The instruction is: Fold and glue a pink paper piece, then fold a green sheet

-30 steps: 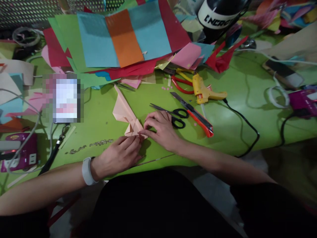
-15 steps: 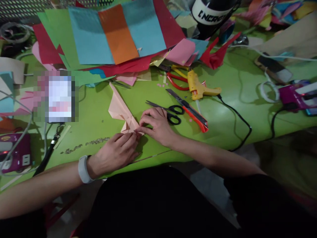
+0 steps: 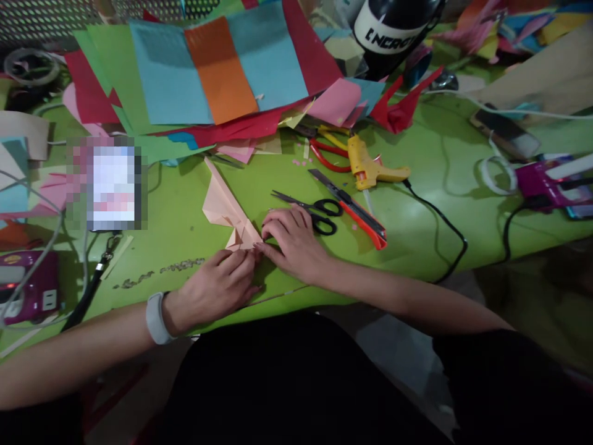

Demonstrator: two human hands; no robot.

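Note:
A pale peach folded paper piece (image 3: 223, 207) lies on the green table (image 3: 430, 179), its long point aimed away from me. My left hand (image 3: 217, 287), with a white band at the wrist, presses its fingertips on the near folded end. My right hand (image 3: 294, 241) meets it from the right and pinches the same small fold. The fingers of both hands hide the near corner of the paper.
Black scissors (image 3: 308, 210) and an orange utility knife (image 3: 356, 210) lie just right of my right hand. Behind them are a yellow glue gun (image 3: 370, 167) with a black cord, red-handled scissors (image 3: 327, 154), and stacked coloured sheets (image 3: 217, 68). A phone (image 3: 111, 185) lies left.
My hands stay on the paper's near fold; my right fingers have shifted slightly over it. The view has drifted a little.

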